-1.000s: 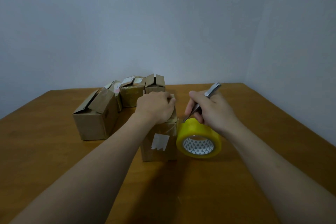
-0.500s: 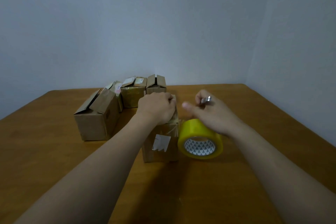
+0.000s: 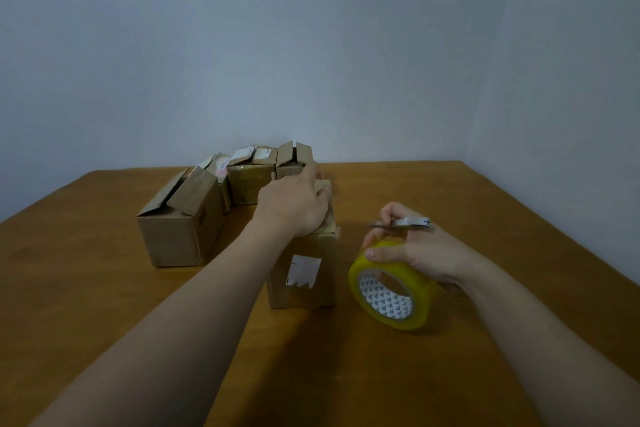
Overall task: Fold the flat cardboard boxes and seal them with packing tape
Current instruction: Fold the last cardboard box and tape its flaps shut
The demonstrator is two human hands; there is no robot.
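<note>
1. The wooden desk (image 3: 450,374) is brown, smooth and matte, its far corner set against plain grey walls (image 3: 311,45).
2. The largest cardboard box (image 3: 180,225) stands at the left, a plain brown cuboid with its top flaps raised and unsealed.
3. The near cardboard box (image 3: 304,291) stands upright at the centre of the desk, tall and narrow, with rough brown sides. Glossy tape shows along its top edge.
4. 3 smaller boxes (image 3: 251,180) line up behind, near the wall. Their flaps are partly open, and 1 of them has a shiny taped face.
5. The tape roll (image 3: 391,288) stands on edge just right of the near box. It is a translucent yellow ring around a white core printed with grey triangles.
6. The left hand (image 3: 294,208) lies on top of the near box, with its fingers curled over the far edge and gripping it.
7. The right hand (image 3: 422,250) rests its thumb on the roll's top, while its curled fingers pinch a small metal tool (image 3: 403,222).
8. That tool is thin, silvery and held level above the roll.
9. A torn white label (image 3: 304,270) is stuck on the near box's front.
</note>
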